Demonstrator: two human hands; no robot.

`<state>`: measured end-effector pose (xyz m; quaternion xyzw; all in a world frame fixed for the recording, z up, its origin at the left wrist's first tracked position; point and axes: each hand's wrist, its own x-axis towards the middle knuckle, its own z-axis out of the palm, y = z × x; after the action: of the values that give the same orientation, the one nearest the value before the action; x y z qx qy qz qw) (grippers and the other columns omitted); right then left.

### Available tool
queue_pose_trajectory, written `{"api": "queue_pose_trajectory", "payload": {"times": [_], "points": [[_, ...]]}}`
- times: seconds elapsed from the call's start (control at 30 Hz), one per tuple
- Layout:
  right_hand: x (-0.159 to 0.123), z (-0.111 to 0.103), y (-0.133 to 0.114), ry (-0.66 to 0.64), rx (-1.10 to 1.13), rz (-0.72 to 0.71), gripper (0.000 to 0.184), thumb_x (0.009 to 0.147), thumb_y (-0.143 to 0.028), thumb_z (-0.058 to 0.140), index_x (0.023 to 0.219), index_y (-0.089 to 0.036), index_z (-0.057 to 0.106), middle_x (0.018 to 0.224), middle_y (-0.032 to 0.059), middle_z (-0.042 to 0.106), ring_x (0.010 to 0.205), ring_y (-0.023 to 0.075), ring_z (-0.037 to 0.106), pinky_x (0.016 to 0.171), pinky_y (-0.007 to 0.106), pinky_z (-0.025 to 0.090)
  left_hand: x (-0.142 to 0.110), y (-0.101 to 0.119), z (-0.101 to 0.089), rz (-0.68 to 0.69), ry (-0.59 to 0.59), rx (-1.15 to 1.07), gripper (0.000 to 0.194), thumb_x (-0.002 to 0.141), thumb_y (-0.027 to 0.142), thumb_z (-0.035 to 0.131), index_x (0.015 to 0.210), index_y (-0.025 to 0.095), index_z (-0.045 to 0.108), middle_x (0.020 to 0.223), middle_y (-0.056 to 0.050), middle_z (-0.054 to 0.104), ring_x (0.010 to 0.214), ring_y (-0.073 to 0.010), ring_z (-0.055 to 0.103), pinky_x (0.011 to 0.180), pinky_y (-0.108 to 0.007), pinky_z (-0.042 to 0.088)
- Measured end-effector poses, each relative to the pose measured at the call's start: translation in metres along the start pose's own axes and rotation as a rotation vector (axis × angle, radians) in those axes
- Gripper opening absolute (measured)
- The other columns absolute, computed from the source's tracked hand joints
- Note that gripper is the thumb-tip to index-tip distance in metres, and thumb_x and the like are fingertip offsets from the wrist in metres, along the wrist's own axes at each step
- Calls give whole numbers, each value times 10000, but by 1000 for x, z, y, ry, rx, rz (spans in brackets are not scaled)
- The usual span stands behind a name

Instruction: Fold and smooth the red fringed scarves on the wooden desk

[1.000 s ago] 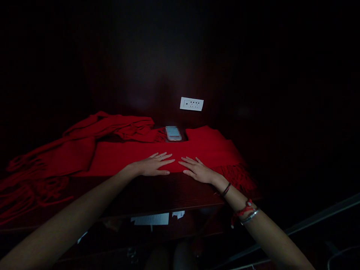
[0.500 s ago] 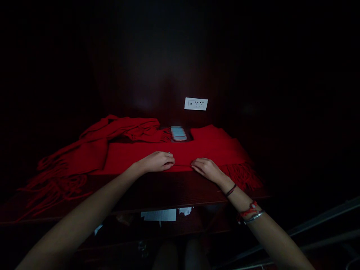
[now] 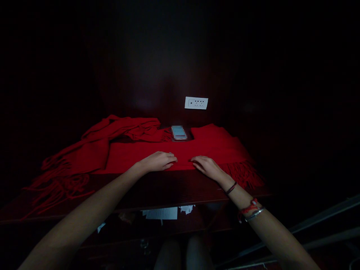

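Scarf [image 3: 182,152] lies across the bench [image 3: 174,187], long axis left to right. I've got left hand [image 3: 161,161] and right hand [image 3: 207,167] at its near edge, neither nearer; both half curled, can't tell if either pinches cloth.

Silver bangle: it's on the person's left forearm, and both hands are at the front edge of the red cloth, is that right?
Not quite: the silver bangle is on the right forearm, as the head view shows. The left hand and right hand are indeed at the front edge of the red cloth.
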<state>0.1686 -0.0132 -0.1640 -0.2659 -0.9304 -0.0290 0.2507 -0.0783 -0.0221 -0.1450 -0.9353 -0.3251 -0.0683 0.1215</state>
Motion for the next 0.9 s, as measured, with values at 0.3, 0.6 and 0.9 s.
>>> {"api": "queue_pose_trajectory", "payload": {"times": [0.3,0.6,0.9], "points": [[2,-4,-2,-20,-60,-16,141,817,-215,390,908,-174,489,851,54,541,798,139,501,724,258,408,0,2,-6,-8,-30,74,256,858,283,283,904,189,517,761,-26,586,654,-120,543,567,-207,360],[-2,1,3,-3,-148,-22,265,821,-143,354,1062,-138,462,876,79,572,810,153,513,756,287,409,2,8,-1,-15,10,177,251,829,302,356,1035,213,468,971,-51,553,842,-152,532,624,-219,388],[3,-4,-3,-35,-243,1,262,791,-179,427,1049,-167,471,897,75,559,838,174,490,775,318,378,5,11,-2,7,36,238,260,856,262,288,869,163,528,778,-55,585,707,-136,546,618,-227,388]]}}
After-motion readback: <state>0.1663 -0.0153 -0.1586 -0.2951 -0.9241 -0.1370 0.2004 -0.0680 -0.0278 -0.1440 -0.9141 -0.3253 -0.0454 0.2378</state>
